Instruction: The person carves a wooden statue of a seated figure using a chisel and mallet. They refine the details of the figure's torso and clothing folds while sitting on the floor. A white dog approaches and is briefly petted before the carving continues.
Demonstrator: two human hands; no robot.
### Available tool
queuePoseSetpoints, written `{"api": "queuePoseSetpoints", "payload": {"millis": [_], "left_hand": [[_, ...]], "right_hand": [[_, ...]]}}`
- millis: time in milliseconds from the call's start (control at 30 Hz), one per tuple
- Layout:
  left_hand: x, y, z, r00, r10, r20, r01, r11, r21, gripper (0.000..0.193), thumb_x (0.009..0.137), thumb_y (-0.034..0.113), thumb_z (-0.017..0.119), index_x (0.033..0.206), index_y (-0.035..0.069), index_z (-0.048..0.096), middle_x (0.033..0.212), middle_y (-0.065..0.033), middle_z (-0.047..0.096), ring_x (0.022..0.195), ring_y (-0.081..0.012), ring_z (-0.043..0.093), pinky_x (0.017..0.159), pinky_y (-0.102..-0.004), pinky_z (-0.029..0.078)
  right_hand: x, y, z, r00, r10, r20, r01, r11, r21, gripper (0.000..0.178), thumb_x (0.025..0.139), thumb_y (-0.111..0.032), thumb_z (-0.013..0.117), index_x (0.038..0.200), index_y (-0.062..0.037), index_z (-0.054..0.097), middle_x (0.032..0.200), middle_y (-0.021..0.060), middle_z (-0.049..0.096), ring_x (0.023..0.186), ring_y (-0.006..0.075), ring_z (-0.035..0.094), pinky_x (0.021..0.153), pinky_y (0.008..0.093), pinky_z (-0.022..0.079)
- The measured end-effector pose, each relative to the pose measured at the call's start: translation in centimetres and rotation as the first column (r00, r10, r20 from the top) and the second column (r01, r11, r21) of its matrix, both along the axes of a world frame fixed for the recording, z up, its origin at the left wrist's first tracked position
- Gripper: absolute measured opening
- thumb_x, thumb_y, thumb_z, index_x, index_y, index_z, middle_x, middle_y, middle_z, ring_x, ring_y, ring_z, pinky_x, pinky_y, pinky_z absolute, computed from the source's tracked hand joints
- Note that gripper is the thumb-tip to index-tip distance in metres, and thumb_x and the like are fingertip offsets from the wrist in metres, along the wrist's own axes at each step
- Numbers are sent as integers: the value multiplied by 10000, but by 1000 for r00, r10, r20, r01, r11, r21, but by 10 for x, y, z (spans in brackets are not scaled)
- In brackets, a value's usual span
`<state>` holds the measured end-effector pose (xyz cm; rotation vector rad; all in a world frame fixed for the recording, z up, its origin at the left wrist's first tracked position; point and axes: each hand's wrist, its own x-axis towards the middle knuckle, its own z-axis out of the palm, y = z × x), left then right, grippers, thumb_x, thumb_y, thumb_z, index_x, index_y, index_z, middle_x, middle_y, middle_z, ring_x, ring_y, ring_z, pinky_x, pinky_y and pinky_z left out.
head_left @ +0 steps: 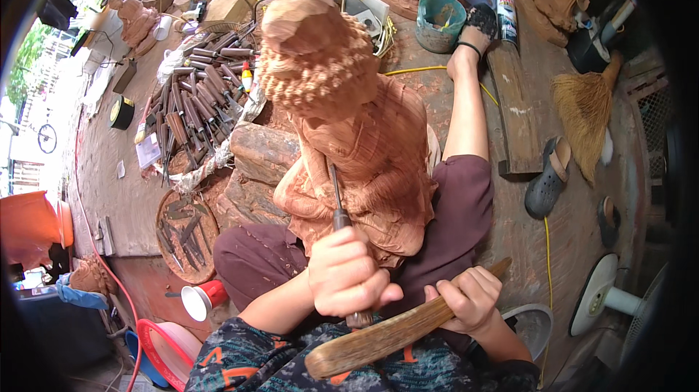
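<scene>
A carved reddish-brown wooden statue [399, 144] stands between my legs, its head rounded and knobbly with curls. My left hand [349, 275] wraps round the dark handle of a chisel [341, 218]. The chisel's thin metal blade points away from me, its tip at the statue's front near the carved arm. My right hand [470, 301] is closed round the narrower end of a wooden mallet [386, 334], a flat, slightly curved club. The mallet's broad end reaches left, just behind the butt of the chisel handle; whether they touch I cannot tell.
Many chisels [193, 111] lie heaped in a tray at the left. Nearer sits a round basket [206, 226] of blades. A red cup [213, 294] lies by my knee. A teal bucket [440, 24], spray can [506, 17], plank [513, 100], broom [582, 108] and fan [608, 294] stand rightward.
</scene>
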<state>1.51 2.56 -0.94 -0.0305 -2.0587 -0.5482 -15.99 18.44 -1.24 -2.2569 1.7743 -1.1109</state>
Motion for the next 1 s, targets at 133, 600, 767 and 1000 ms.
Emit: {"api": "queuePoseSetpoints", "payload": {"millis": [133, 600, 767, 1000], "left_hand": [[-5, -7, -8, 995, 69, -71, -64, 996, 59, 191, 764, 113, 729, 686, 22, 580, 547, -11, 444, 464, -176, 421, 495, -306, 429], [-3, -14, -16, 991, 67, -116, -59, 996, 73, 218, 832, 134, 695, 726, -2, 561, 550, -22, 486, 448, -160, 424, 496, -306, 429], [5, -16, -19, 997, 17, -77, -15, 999, 30, 243, 832, 177, 704, 739, -2, 568, 557, -23, 488, 461, -160, 431, 509, -306, 433], [6, -16, -30, 997, 20, -73, -24, 998, -58, 244, 812, 188, 722, 750, 4, 575, 593, -22, 503, 513, -178, 464, 535, -314, 442]], "right_hand": [[5, -1, 1, 1000, 5, -28, -6, 999, -31, 289, 718, -99, 720, 954, -105, 552, 600, 3, 397, 456, 158, 418, 415, 277, 327], [7, -12, 1, 999, -21, 50, 27, 993, -115, 276, 694, -68, 624, 963, -116, 585, 606, -13, 377, 472, 141, 414, 416, 251, 321], [2, -15, 0, 993, -76, -86, 75, 997, -18, 240, 699, -53, 615, 926, -129, 586, 598, -13, 363, 470, 139, 393, 428, 251, 312], [-6, -17, -12, 980, -67, -188, 52, 995, -87, 266, 696, -12, 646, 923, -128, 571, 577, -11, 336, 452, 149, 370, 414, 280, 288]]}}
